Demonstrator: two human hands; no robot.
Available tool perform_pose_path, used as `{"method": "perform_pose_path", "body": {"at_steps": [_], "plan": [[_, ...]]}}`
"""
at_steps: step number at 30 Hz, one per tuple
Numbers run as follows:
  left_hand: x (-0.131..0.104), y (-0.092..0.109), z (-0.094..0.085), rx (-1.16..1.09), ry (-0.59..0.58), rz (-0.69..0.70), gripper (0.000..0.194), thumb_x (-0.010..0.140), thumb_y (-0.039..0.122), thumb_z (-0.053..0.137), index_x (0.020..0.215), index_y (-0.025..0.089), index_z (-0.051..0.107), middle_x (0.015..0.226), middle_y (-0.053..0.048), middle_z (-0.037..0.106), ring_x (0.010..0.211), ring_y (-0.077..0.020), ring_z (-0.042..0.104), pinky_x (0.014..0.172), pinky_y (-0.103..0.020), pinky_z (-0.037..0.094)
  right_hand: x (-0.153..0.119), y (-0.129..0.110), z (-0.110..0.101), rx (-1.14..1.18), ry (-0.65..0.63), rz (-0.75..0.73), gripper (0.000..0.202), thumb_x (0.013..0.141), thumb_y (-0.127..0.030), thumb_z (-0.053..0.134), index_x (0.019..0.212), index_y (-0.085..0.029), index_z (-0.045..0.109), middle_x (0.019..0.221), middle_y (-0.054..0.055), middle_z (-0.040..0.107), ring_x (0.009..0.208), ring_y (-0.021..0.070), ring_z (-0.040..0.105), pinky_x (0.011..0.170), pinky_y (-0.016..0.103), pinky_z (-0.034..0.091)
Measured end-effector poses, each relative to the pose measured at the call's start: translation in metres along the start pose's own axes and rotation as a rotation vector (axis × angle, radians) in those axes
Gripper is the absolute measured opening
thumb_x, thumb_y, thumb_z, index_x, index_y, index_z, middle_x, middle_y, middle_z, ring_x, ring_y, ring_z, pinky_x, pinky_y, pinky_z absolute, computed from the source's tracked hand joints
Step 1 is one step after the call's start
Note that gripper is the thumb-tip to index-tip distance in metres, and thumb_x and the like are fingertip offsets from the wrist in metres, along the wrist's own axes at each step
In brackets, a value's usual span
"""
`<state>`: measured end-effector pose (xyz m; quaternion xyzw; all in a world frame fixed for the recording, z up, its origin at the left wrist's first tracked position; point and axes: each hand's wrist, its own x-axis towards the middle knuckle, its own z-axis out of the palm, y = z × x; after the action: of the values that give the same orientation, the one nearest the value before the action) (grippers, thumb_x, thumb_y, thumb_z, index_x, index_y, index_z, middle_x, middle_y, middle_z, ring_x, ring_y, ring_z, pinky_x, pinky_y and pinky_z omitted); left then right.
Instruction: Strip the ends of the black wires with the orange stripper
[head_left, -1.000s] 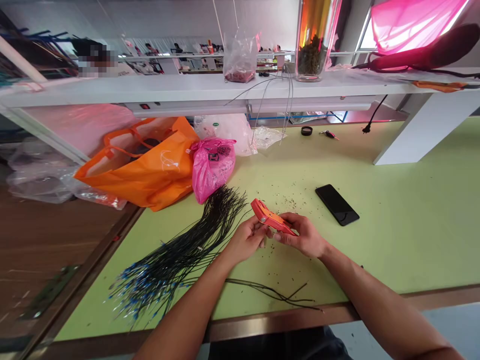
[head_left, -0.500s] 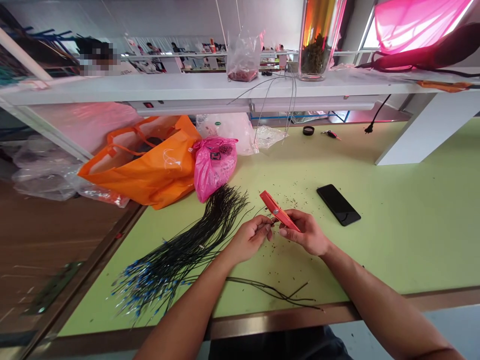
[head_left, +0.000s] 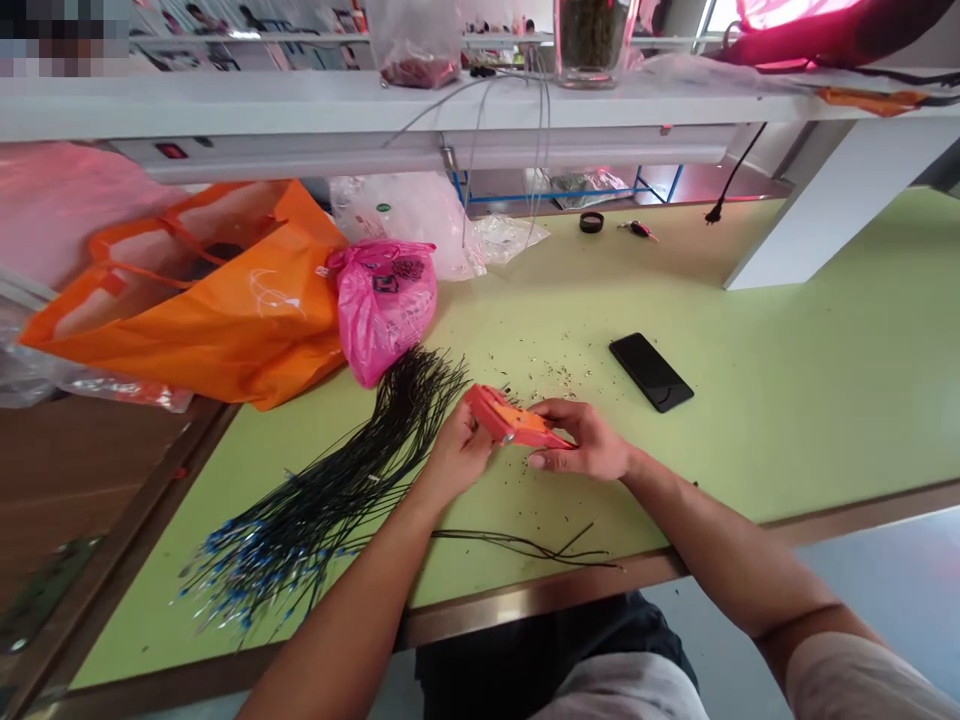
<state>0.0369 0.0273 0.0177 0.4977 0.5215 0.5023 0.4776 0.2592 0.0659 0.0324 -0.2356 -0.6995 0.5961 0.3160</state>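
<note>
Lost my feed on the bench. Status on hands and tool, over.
Right hand grips orange tool. Left hand fingers at its jaw end. Black wire bundle lies left; phone lies clear.

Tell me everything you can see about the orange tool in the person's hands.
The orange hand tool looks like plastic, long and flat, with a small metal piece near its middle. It lies almost level above the green table. The right hand grips its rear end; the left hand touches its front end from below.
</note>
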Motion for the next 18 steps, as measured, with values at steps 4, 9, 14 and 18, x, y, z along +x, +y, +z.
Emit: {"method": "perform_pose_path", "body": {"at_steps": [4,9,14,18], "plan": [[0.001,-0.003,-0.003,-0.034,0.009,-0.077,0.064,0.079,0.066,0.085,0.119,0.020,0.066,0.079,-0.002,0.072,0.063,-0.0167,0.065,0.060,-0.028,0.053,-0.003,-0.005,0.003,-0.090,-0.112,-0.072,0.053,0.078,-0.048,0.093,0.118,-0.017,0.077,0.107,0.009,0.077,0.093,0.0205,0.069,0.092,0.037,0.059],[-0.003,0.000,0.000,0.067,-0.012,-0.097,0.050,0.082,0.064,0.083,0.102,0.019,0.073,0.067,0.001,0.065,0.054,-0.0129,0.055,0.051,-0.025,0.042,-0.005,-0.005,0.010,-0.162,-0.171,-0.123,0.049,0.078,-0.046,0.093,0.117,-0.019,0.078,0.103,0.006,0.077,0.090,0.0194,0.069,0.089,0.035,0.059],[-0.004,0.001,0.000,0.051,0.064,-0.040,0.043,0.078,0.057,0.087,0.092,0.018,0.075,0.070,-0.001,0.069,0.060,-0.0137,0.060,0.056,-0.025,0.046,-0.004,-0.003,0.010,-0.212,-0.093,-0.161,0.050,0.079,-0.045,0.092,0.118,-0.019,0.077,0.107,0.008,0.078,0.093,0.0205,0.071,0.091,0.036,0.060],[-0.002,-0.002,-0.006,-0.036,0.137,-0.042,0.044,0.070,0.052,0.093,0.093,0.019,0.075,0.082,-0.004,0.075,0.076,-0.0189,0.070,0.069,-0.029,0.057,-0.003,-0.001,0.008,-0.347,0.117,-0.231,0.052,0.082,-0.048,0.088,0.122,-0.018,0.073,0.114,0.013,0.079,0.100,0.0249,0.073,0.096,0.043,0.060]]}}
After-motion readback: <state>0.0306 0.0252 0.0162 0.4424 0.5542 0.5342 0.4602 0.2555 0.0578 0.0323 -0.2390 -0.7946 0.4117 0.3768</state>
